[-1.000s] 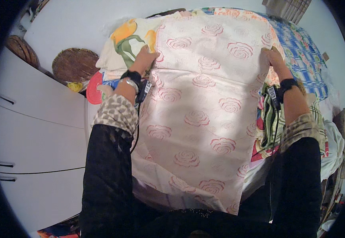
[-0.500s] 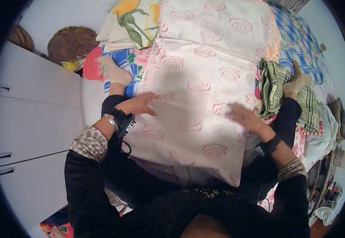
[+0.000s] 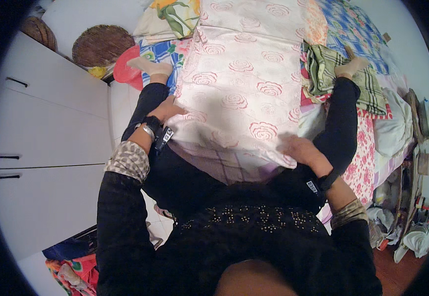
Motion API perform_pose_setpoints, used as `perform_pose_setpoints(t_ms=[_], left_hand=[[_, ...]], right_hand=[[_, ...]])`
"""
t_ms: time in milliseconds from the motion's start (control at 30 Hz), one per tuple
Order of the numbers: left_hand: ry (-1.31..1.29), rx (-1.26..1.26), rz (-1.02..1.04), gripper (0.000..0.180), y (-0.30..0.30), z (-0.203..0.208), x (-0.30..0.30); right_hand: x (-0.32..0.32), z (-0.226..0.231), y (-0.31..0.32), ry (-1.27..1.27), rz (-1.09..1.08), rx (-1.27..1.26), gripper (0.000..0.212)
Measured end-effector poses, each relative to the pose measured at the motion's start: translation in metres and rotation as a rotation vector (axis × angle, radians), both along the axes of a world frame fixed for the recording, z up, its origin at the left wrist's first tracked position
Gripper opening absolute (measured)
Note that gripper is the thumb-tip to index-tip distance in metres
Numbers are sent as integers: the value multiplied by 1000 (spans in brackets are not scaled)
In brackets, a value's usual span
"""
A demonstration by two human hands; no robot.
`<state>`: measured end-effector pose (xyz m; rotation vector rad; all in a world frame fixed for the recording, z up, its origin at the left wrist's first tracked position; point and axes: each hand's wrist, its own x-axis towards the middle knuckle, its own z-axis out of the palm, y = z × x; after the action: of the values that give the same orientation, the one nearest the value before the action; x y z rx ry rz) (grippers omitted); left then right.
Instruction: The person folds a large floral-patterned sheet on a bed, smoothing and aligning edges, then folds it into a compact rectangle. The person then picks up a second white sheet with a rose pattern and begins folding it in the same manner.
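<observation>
A long white cloth with pink rose outlines (image 3: 239, 66) lies spread between my legs, creased across its far part. My left hand (image 3: 166, 109) rests at its left edge, thumb held apart from the fingers. At the near right corner, my right hand (image 3: 301, 149) touches the cloth. Its fingertips are smeared by motion, so its grip is unclear. The near edge of the cloth is rumpled, and a purple plaid fabric (image 3: 234, 166) shows below it. Black bands with small tags circle both wrists.
White cabinets (image 3: 51, 118) line the left side. A folded green plaid cloth (image 3: 323, 69) lies by my right foot, and a tulip-print cloth (image 3: 167, 19) at the far left. A round brown woven mat (image 3: 103, 44) leans against the wall. Bags and shelves (image 3: 411, 197) stand at right.
Both hands have moved from above the cloth toward its near side edges. The cloth's near edge has drawn back from my lap and bunched. The view has also shifted.
</observation>
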<state>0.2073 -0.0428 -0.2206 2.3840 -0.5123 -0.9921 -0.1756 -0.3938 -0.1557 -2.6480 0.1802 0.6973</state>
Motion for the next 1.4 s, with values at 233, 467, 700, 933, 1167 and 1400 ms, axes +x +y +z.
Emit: perform_pose_setpoints(t_ms=[233,467,700,933,1167,1400], left_hand=[[77,129,-120,71,18,39,-28],[51,-166,-98,43,60,23,-29],[-419,33,-252,30,48,-8,-29],[-413,-65,-189,25,48,26,-44],[-514,7,-233,21,32,28,-50],[-236,40,-316,49,44,-23,-36]], right_hand=[[-16,-31,16,4,-239,-143,40],[-20,-16,-7,-265,-895,574,54],[-27,-46,19,-74,-1251,744,83],[-29,-44,0,-84,-1258,1054,73],[-32,-37,31,-282,-1433,960,68],[-23,-20,51,-208,-930,772,58]])
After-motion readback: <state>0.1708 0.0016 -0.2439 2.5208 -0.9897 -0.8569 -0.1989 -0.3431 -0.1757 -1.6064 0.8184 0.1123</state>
